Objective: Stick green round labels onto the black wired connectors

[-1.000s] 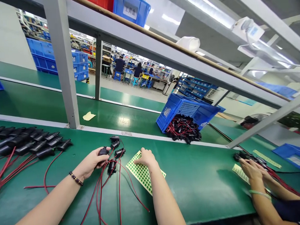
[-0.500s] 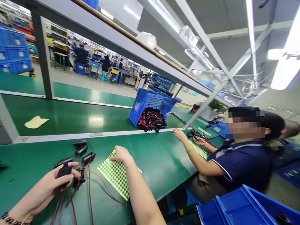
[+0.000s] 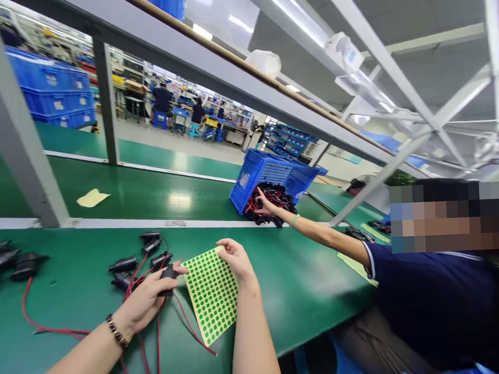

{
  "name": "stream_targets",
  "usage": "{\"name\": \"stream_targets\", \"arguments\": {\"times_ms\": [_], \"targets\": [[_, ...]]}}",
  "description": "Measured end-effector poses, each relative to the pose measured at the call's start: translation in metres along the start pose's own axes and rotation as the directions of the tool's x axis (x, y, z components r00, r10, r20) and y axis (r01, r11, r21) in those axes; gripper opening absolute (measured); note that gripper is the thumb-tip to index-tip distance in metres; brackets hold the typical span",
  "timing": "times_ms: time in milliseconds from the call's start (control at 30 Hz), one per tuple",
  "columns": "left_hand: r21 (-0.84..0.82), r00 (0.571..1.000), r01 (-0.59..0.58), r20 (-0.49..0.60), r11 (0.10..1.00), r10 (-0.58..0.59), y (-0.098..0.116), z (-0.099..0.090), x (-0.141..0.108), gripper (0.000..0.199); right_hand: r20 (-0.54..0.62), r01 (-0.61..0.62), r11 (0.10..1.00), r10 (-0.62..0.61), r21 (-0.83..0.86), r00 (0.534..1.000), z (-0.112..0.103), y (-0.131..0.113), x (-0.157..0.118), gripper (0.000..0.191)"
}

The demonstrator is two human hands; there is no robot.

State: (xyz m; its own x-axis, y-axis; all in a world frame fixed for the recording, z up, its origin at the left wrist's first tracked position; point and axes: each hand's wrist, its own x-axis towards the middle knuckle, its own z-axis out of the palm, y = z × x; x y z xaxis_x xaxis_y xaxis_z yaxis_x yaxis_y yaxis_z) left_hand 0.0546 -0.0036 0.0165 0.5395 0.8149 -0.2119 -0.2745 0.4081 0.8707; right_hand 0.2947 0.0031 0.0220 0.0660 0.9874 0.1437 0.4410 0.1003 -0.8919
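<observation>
My left hand (image 3: pixel 149 299) is closed around a black part (image 3: pixel 168 279), beside the left edge of the sticker sheet. Between the thumb and fingers of my right hand (image 3: pixel 237 264) is the upper edge of a pale yellow sheet with rows of green dots (image 3: pixel 211 299), lifted at a tilt. Several black cylindrical parts with red wires (image 3: pixel 123 264) lie just beyond my left hand. More black parts (image 3: pixel 27 266) rest at the far left of the green table (image 3: pixel 290 279).
A tipped blue crate (image 3: pixel 243 182) spills black parts with red wires. A co-worker's hand (image 3: pixel 268 204) reaches into it from the right. Metal shelf posts (image 3: pixel 27 119) rise behind the table. A yellow paper scrap (image 3: pixel 93 198) lies beyond the rail.
My left hand has moved right with the black part, close to the sheet. The sheet's upper edge has been raised by my right hand. The co-worker's hand has moved to the crate.
</observation>
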Motion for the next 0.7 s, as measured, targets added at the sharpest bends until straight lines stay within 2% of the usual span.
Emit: {"name": "stream_targets", "arguments": {"times_ms": [133,200,267,333,367,433,533,700], "targets": [[-0.013,0.998,-0.065,-0.025,0.998,0.065,-0.01,0.007,0.011,0.032,0.001,0.009,0.991,-0.009,0.13,1.0,0.0,0.0,0.001,0.021],[-0.01,0.996,-0.081,-0.024,0.997,0.081,-0.012,0.007,0.011,0.037,-0.034,0.013,0.994,-0.009,0.106,0.999,0.005,-0.002,0.002,0.021],[0.022,0.992,-0.124,-0.012,0.992,0.125,-0.013,0.006,0.01,0.04,-0.126,0.078,0.996,-0.081,-0.033,0.989,0.012,-0.009,0.001,0.021],[0.087,0.982,-0.19,0.014,0.978,0.189,-0.013,0.002,0.009,0.039,-0.221,0.174,0.961,-0.222,-0.214,0.95,0.022,-0.018,-0.003,0.018],[0.13,0.976,-0.219,0.029,0.967,0.217,-0.013,0.001,0.009,0.039,-0.234,0.222,0.931,-0.294,-0.291,0.927,0.028,-0.022,-0.005,0.017],[0.213,0.963,-0.271,0.063,0.939,0.263,-0.013,-0.002,0.008,0.04,-0.174,0.312,0.866,-0.402,-0.391,0.899,0.041,-0.03,-0.008,0.014],[0.3,0.939,-0.343,0.098,0.89,0.329,-0.012,-0.004,0.008,0.04,-0.047,0.419,0.787,-0.491,-0.453,0.87,0.056,-0.035,-0.011,0.016],[0.345,0.922,-0.387,0.116,0.855,0.37,-0.011,-0.004,0.008,0.038,-0.031,0.445,0.772,-0.513,-0.453,0.858,0.066,-0.034,-0.01,0.016]]}}
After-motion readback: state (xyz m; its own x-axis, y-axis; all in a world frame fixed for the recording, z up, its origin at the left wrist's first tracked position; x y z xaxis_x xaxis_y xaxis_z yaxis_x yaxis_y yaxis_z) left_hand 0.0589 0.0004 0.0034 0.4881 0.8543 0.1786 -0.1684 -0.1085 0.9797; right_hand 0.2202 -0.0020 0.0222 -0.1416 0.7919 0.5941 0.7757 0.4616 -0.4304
